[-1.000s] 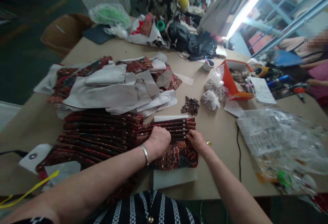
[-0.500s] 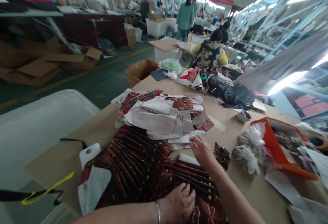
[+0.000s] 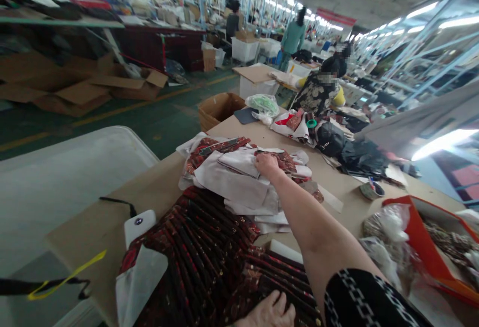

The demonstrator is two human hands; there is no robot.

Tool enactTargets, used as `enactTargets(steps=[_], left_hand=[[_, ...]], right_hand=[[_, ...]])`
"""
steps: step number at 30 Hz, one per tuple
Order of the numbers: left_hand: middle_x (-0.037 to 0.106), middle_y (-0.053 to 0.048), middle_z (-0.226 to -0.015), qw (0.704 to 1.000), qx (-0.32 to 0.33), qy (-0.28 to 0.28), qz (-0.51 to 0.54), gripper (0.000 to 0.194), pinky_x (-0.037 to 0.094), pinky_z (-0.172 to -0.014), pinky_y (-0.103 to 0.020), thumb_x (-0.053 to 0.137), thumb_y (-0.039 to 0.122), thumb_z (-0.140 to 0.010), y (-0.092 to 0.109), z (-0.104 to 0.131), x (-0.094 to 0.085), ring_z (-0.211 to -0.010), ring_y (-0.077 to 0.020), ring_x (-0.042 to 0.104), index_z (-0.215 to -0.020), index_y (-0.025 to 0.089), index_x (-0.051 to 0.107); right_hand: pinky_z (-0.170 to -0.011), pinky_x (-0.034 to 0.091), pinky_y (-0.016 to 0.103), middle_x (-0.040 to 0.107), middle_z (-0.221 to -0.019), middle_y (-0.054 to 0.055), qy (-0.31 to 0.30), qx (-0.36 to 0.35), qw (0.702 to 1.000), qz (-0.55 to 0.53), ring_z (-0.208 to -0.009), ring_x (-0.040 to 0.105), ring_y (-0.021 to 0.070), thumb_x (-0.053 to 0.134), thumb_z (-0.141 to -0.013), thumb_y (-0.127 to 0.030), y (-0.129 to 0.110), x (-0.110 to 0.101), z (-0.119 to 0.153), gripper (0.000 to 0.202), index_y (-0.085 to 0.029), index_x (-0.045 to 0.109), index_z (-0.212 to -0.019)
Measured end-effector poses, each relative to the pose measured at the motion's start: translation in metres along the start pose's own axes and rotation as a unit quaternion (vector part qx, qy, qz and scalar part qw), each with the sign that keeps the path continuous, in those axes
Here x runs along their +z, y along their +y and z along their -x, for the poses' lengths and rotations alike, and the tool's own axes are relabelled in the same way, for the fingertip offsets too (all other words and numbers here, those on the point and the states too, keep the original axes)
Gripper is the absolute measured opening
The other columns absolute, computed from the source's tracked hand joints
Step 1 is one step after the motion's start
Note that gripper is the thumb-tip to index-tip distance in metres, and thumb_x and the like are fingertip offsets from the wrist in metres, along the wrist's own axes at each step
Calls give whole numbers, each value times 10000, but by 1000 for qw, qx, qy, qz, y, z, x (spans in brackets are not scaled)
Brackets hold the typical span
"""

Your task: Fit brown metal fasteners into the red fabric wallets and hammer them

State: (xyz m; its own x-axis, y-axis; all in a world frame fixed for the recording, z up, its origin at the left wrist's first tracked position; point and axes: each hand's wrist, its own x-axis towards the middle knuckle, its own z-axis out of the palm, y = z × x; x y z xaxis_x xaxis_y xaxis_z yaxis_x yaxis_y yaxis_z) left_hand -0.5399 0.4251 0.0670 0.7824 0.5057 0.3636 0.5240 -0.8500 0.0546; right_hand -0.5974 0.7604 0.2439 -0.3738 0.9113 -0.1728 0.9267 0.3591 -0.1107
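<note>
My left hand [image 3: 268, 311] lies at the bottom edge with fingers spread on dark red patterned fabric [image 3: 202, 237], which is folded in many overlapping layers. Farther forward, my right hand [image 3: 267, 164] has its fingers bent and closed at the edge of a white fabric piece [image 3: 239, 161] on the heaped stack. White and red patterned pieces [image 3: 213, 148] make up that stack. A loose white piece [image 3: 145, 272] covers the left corner of the dark fabric, beside a white phone-like object [image 3: 139, 224].
An orange box [image 3: 415, 217] with small brown items stands right, near clear plastic bags [image 3: 381, 252] and a small round container [image 3: 371, 189]. Black bags [image 3: 359, 155] lie at the back right. A large white bin [image 3: 75, 177] adjoins the table's left edge. A person in patterned clothes [image 3: 316, 90] sits beyond.
My right hand has moved forward and left, from the lower white pieces to the top of the stack. The view has shifted, and my left hand appears lower, still on the dark fabric.
</note>
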Motion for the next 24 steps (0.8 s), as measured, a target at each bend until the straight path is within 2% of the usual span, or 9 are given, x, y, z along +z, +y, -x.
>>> enactTargets(steps=[5, 8, 11, 14, 16, 18, 20, 22, 24], left_hand=[[695, -15, -1021, 1000, 10, 6, -22, 162, 489, -680, -343, 574, 295, -836, -1, 3, 12, -829, -205, 643, -920, 230, 697], [685, -24, -1050, 1000, 8, -6, -12, 205, 502, -715, -352, 558, 312, -844, -2, 1, 8, -872, -221, 637, -981, 217, 676], [681, -69, -996, 995, 6, -78, 57, 187, 506, -717, -341, 549, 299, -848, -8, -7, -22, -883, -229, 630, -945, 187, 663], [662, -83, -889, 958, -75, -114, 253, 188, 505, -679, -314, 570, 332, -830, -26, -17, -75, -826, -215, 617, -878, 163, 639], [649, -72, -950, 865, -246, 5, 436, 214, 499, -747, -285, 578, 337, -822, -47, -20, -118, -879, -187, 602, -958, 176, 618], [627, -66, -997, 807, -334, 85, 480, 322, 499, -740, -261, 357, 353, -935, -71, -20, -160, -862, -143, 599, -1170, 184, 498], [599, -67, -1082, 630, -462, 220, 584, 400, 506, -743, -269, 414, 423, -909, -92, -21, -196, -820, -127, 609, -1240, 197, 420], [601, -53, -1084, 510, -469, 284, 663, 460, 513, -757, -279, 469, 494, -866, -104, -26, -221, -843, -134, 618, -1229, 216, 423], [634, -41, -946, 449, -459, 257, 722, 450, 523, -716, -280, 535, 519, -813, -106, -34, -233, -796, -146, 627, -1114, 187, 497]], right_hand=[[-935, 369, 395, 574, -1230, 161, 35, 22, 999, -24, -1153, 507, 270, 601, -782, -343, 2, 7, 20, 398, -156, 554, -1131], [-862, 398, 318, 671, -1007, 89, 41, 7, 997, -68, -979, 589, 212, 566, -797, -273, -1, 10, 26, 182, -182, 615, -946], [-773, 408, 241, 671, -920, 47, 80, -16, 990, -119, -879, 584, 161, 456, -854, -260, -6, 5, 36, 167, -188, 604, -885], [-727, 416, 217, 640, -900, 55, 130, -37, 978, -156, -824, 558, 142, 333, -898, -246, -2, -11, 66, 253, -146, 557, -960], [-737, 426, 216, 620, -913, 53, 155, -55, 971, -172, -823, 549, 136, 303, -906, -234, 7, -23, 102, 257, -136, 520, -1005], [-789, 434, 232, 603, -990, 61, 187, -109, 957, -191, -877, 549, 141, 348, -895, -223, 16, -29, 147, 195, -155, 501, -994], [-850, 439, 279, 578, -1093, 90, 215, -189, 938, -197, -974, 546, 169, 414, -867, -183, 18, -25, 196, 112, -178, 500, -938], [-910, 438, 346, 558, -1160, 116, 216, -251, 927, -178, -1084, 517, 207, 452, -839, -130, 9, -11, 240, 100, -191, 509, -893], [-985, 406, 424, 558, -1182, 129, 201, -275, 927, -155, -1192, 459, 235, 474, -828, -105, -8, 7, 275, 121, -194, 528, -890]])
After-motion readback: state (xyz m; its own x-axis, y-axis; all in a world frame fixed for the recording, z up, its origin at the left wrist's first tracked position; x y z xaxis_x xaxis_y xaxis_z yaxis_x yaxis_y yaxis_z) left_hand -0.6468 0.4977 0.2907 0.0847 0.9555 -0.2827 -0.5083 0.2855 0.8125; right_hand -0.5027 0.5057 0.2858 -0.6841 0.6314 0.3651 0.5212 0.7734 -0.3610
